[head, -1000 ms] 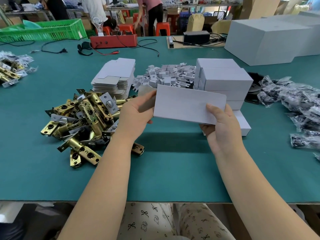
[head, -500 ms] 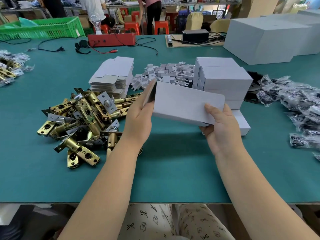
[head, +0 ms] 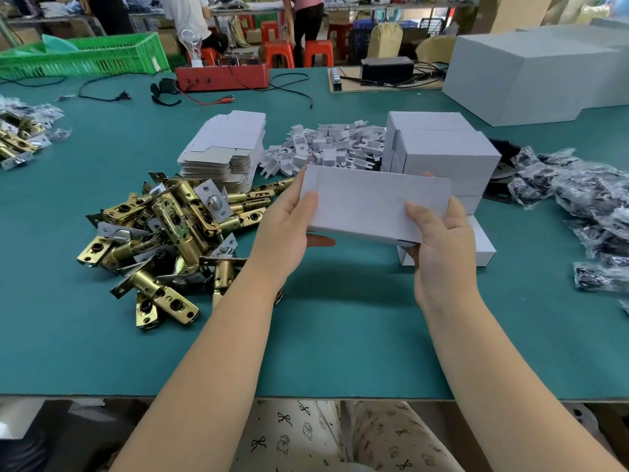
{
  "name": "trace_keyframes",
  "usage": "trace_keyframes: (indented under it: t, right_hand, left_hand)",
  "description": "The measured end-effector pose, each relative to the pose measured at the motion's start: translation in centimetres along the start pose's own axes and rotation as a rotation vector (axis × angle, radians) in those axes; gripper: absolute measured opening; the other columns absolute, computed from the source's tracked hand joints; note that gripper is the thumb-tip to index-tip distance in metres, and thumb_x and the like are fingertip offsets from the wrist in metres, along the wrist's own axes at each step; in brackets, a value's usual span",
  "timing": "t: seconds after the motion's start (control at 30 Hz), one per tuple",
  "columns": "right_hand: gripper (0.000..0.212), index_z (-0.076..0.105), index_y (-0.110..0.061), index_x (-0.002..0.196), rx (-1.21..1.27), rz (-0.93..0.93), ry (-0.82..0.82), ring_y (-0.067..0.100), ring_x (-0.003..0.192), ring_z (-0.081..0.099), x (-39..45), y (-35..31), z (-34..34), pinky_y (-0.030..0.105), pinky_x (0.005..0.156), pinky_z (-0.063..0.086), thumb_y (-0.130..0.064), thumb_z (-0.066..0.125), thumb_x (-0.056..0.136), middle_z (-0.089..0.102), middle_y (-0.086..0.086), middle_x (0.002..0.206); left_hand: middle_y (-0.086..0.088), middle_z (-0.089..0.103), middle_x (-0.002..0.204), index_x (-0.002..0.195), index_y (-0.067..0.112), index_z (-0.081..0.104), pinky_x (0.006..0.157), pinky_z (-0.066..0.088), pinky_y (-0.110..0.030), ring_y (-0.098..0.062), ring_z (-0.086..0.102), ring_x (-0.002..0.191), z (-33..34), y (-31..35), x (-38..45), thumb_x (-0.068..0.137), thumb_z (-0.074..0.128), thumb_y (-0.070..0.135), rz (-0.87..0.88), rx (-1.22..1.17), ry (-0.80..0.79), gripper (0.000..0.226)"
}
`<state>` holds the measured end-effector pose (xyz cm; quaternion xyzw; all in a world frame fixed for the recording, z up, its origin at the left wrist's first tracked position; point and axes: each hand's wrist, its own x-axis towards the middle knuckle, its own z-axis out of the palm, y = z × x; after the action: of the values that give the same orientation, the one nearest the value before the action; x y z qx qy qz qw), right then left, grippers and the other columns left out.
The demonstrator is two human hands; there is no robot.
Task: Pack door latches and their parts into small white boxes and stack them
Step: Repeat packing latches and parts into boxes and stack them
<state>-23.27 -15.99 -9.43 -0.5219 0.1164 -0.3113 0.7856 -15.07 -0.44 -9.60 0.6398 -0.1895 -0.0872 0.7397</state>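
Nearest me, both of my forearms reach out over the near edge of the tabletop (head: pixel 340 352), a green-covered surface; my left hand (head: pixel 284 233) grasps the left end of the small white box (head: pixel 367 207), thumb on its upper face and fingers curled beneath, while my right hand (head: pixel 442 243) grips the right end the same way, thumb lying on top; the box is held in the air above the middle of the tabletop, long side across, tilted a little toward me, and I cannot tell whether anything is inside it. Left of my left hand, toward the left side of the tabletop, lies the heap of brass door latches (head: pixel 163 233), touching one another in a loose pile; just beyond it sits a stack of flat box blanks (head: pixel 224 148); next to that, behind the held box, a pile of small white card inserts (head: pixel 333 144). Right of these stands the stack of closed white boxes (head: pixel 446 148), with one lower box (head: pixel 483 245) showing beside my right hand; along the right edge lie dark parts in clear bags (head: pixel 585 199). At the far edge I see a red box with wires (head: pixel 221 76), a green crate (head: pixel 88 56) toward the far left corner, and large white cartons (head: pixel 531 73) toward the far right corner.
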Motion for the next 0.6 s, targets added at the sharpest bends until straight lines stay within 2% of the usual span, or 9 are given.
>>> trace_keyframes:
  t: [0.07, 0.13, 0.23, 0.33, 0.47, 0.6]
  right_hand:
    - [0.028, 0.062, -0.029, 0.104, -0.007, 0.006, 0.028, 0.001, 0.082, 0.066, 0.01, 0.11, -0.02, 0.022, 0.072, 0.054, -0.006, 0.056, 0.09, 0.072, -0.018, 0.087]
    - [0.023, 0.063, -0.027, 0.097, 0.025, 0.05, 0.063, 0.001, 0.072, 0.065, 0.12, 0.04, -0.15, 0.019, 0.058, 0.051, -0.007, 0.057, 0.087, 0.071, -0.018, 0.08]
    - [0.021, 0.063, -0.025, 0.095, 0.059, 0.09, 0.089, 0.002, 0.067, 0.064, 0.36, 0.03, -0.37, 0.018, 0.052, 0.047, -0.007, 0.058, 0.086, 0.07, -0.017, 0.076]
    - [0.02, 0.062, -0.028, 0.095, 0.015, 0.063, 0.069, 0.0, 0.07, 0.065, 0.32, -0.01, -0.25, 0.019, 0.057, 0.049, -0.01, 0.058, 0.087, 0.07, -0.018, 0.078]
    - [0.022, 0.062, -0.03, 0.098, -0.016, 0.019, 0.035, -0.001, 0.076, 0.066, 0.14, 0.12, -0.07, 0.021, 0.066, 0.052, -0.009, 0.058, 0.089, 0.071, -0.02, 0.082]
    - [0.026, 0.06, -0.032, 0.101, -0.075, -0.041, 0.02, 0.0, 0.086, 0.066, -0.05, 0.24, 0.09, 0.024, 0.079, 0.053, -0.008, 0.057, 0.092, 0.071, -0.018, 0.092]
  left_hand:
    - [-0.003, 0.063, 0.122, 0.136, 0.027, 0.05, 0.062, 0.059, -0.035, -0.023, 0.066, 0.099, 0.16, 0.09, 0.14, 0.104, 0.039, 0.019, -0.058, -0.072, 0.061, 0.035]
    - [-0.009, 0.065, 0.123, 0.139, 0.021, 0.05, 0.062, 0.059, -0.037, -0.03, 0.068, 0.1, 0.09, 0.39, 0.26, 0.105, 0.036, 0.02, -0.114, -0.163, 0.049, 0.037]
    - [-0.008, 0.067, 0.122, 0.142, 0.024, 0.047, 0.062, 0.058, -0.037, -0.029, 0.07, 0.098, 0.09, 0.62, 0.24, 0.106, 0.034, 0.024, -0.121, -0.164, 0.018, 0.039]
    - [-0.008, 0.065, 0.124, 0.144, 0.026, 0.043, 0.06, 0.058, -0.035, -0.031, 0.066, 0.105, 0.26, 0.4, 0.14, 0.106, 0.033, 0.029, -0.118, -0.082, 0.045, 0.039]
    - [-0.008, 0.066, 0.121, 0.138, 0.024, 0.051, 0.062, 0.057, -0.035, -0.027, 0.067, 0.104, 0.14, 0.35, 0.15, 0.106, 0.033, 0.035, -0.136, -0.127, 0.08, 0.038]
    - [-0.011, 0.063, 0.125, 0.139, 0.024, 0.051, 0.061, 0.058, -0.034, -0.029, 0.065, 0.106, 0.16, 0.39, 0.27, 0.106, 0.034, 0.03, -0.13, -0.087, 0.118, 0.037]
